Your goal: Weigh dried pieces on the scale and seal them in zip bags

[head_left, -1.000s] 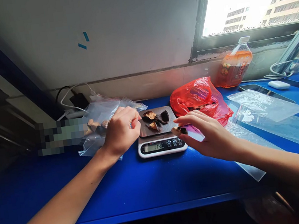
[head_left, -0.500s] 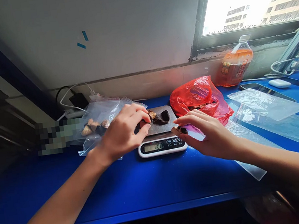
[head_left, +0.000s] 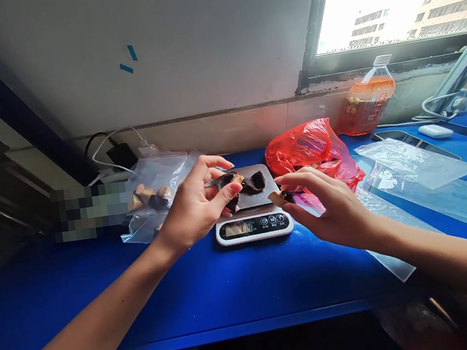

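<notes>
A white kitchen scale (head_left: 254, 228) with a metal plate (head_left: 258, 199) shows a reading that looks like 11.4. On the plate lies a dark, wrinkled dried mushroom (head_left: 255, 182). My left hand (head_left: 192, 206) is over the plate's left side, thumb and fingers around another dark dried mushroom (head_left: 225, 183) with a tan part; its index finger is raised. Just right of the plate, my right hand (head_left: 327, 205) pinches a dried mushroom piece (head_left: 278, 198), pale at one end and dark at the other.
Behind the scale, a red plastic bag (head_left: 298, 146) holds more brownish pieces. Left of it, a clear zip bag (head_left: 159, 167) contains several tan mushrooms. Flat clear bags (head_left: 447, 198), a phone (head_left: 419, 145), a white case (head_left: 436, 131) and a drink bottle (head_left: 367, 100) stand or lie to the right.
My left index finger and thumb have spread apart, showing the dark mushroom between them. My right hand has barely moved, its piece turned slightly. The reading looks the same.
</notes>
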Demonstrator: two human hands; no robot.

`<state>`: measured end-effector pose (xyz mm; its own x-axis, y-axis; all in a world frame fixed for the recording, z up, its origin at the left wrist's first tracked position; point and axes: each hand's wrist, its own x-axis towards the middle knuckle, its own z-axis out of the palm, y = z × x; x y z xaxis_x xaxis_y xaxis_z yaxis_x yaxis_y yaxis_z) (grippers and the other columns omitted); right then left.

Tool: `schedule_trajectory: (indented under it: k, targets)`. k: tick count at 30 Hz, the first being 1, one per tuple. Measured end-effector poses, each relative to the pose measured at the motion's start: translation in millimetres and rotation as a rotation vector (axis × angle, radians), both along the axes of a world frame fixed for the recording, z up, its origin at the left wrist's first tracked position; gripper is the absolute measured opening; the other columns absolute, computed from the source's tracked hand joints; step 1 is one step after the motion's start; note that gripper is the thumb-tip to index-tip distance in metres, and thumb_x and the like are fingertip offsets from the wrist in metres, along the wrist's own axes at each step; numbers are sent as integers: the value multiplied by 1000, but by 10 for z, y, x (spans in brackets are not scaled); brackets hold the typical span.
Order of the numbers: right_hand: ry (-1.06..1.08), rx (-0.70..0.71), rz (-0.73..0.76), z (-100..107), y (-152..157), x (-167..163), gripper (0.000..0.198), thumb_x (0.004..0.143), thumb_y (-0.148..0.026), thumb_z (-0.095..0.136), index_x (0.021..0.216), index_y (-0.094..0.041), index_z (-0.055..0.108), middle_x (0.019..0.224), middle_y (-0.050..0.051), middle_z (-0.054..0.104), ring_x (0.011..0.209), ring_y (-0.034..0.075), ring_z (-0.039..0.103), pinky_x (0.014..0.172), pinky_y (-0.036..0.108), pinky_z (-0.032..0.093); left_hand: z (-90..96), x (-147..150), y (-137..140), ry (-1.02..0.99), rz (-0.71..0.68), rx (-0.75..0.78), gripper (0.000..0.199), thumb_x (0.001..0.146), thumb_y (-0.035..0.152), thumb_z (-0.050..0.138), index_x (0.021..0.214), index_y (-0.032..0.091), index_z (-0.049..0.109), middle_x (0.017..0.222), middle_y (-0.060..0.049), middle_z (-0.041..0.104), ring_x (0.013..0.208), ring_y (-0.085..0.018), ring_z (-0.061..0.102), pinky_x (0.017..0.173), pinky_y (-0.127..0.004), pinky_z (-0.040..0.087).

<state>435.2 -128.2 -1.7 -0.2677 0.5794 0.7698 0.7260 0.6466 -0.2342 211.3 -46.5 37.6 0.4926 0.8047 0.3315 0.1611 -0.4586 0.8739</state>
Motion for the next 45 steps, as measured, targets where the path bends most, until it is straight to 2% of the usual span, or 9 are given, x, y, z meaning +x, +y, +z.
schedule_trajectory:
  k: [6,10,14,22,31,35,38,41,45]
  targets:
    - [34,-16,-24,-41,2,10,33,92,-17,58,124,-20,51,110,10,67,88,17,66,79,31,57,41,52,-59,-151,-37,-64,34,78,18,71,110,20,61,99,-2,63,73,-12,67,63,-23,60]
    - [109,-10,-51,-88,17,14,48,89,-16,61,134,-23,43,105,7,64,90,17,66,80,31,59,57,54,-82,-157,-33,-81,17,77,18,73,92,18,63,90,-2,71,70,-13,68,62,-23,57]
    - [115,-13,-13,-93,16,9,50,88,-16,62,134,-25,43,104,6,63,91,18,66,80,32,59,46,55,-118,-103,-49,-28,11,79,20,72,87,19,64,88,-1,73,77,-15,70,69,-25,58]
    - [94,-136,135,-21,-117,-92,38,92,-17,59,127,-23,47,110,8,69,90,18,71,76,31,61,-49,61,-178,122,-55,143,16,91,26,60,102,19,70,101,-4,74,91,-20,70,81,-31,57]
    - [339,-318,223,5,-153,-184,26,90,-19,63,114,-22,54,100,5,67,85,15,69,70,26,60,-71,119,-399,119,-278,-48,35,91,36,64,123,22,66,129,-8,66,118,-27,63,97,-38,55]
    - [595,-486,315,-41,-138,-199,18,92,-24,63,106,-23,53,94,3,64,76,12,68,59,22,58,-94,162,-454,104,-271,-156,38,85,32,72,121,20,63,126,-9,66,112,-26,67,94,-36,58]
    - [623,-536,317,-27,-155,-224,14,93,-29,63,101,-21,54,91,3,66,75,13,68,58,23,57,-93,197,-483,61,-250,-258,34,85,29,72,115,18,62,115,-8,70,104,-24,70,90,-36,59]
    - [469,-440,272,39,-144,-193,14,93,-28,61,104,-21,56,94,5,68,81,15,68,63,25,57,-73,186,-456,7,-235,-281,30,83,25,71,111,19,61,107,-5,72,100,-22,71,90,-34,58]
    - [62,-89,26,190,12,119,7,89,-27,64,94,-22,63,87,6,70,77,18,65,68,32,54,-36,115,-351,-77,-184,-289,32,80,24,75,108,21,61,104,-3,72,99,-19,70,89,-29,57]
